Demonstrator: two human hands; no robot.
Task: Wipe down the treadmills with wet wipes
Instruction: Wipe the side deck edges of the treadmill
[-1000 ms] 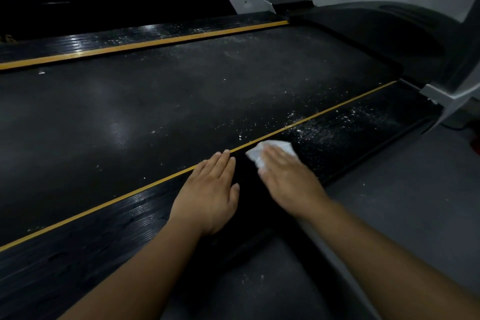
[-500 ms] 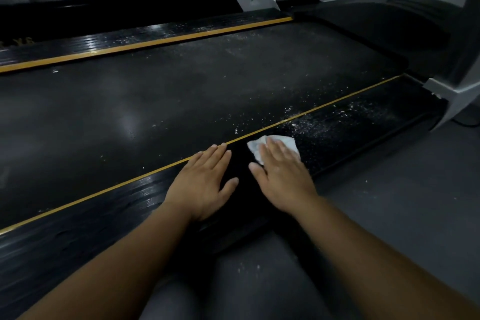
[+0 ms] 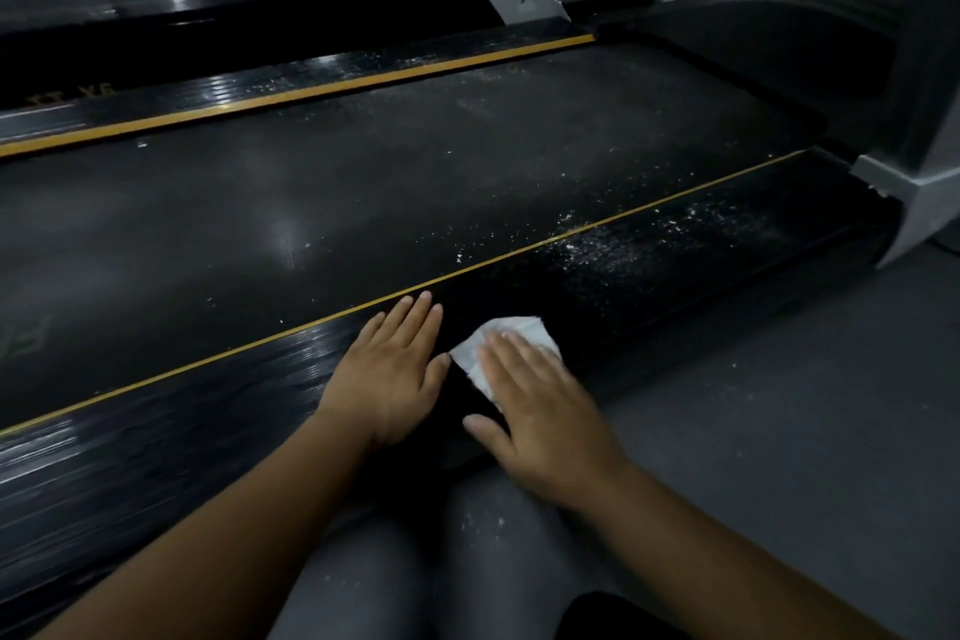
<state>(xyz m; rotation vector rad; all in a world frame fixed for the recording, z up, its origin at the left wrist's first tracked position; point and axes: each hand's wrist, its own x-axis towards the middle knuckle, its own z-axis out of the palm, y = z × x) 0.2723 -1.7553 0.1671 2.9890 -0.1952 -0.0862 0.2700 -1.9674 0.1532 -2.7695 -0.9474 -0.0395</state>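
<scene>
The near side rail (image 3: 218,395) of the treadmill (image 3: 363,203) is being wiped: the wet wipe (image 3: 511,346) is pressed onto it under the flat right hand (image 3: 540,411), while the left hand (image 3: 389,369) is laid flat beside it, empty. Next, the speckled stretch (image 3: 639,250) ahead likely needs to be reached.

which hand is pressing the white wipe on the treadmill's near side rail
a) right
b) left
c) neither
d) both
a: the right hand lies flat with straight fingers on the wet wipe, while the left hand rests bare on the side rail beside it, clear of the wipe.
</scene>
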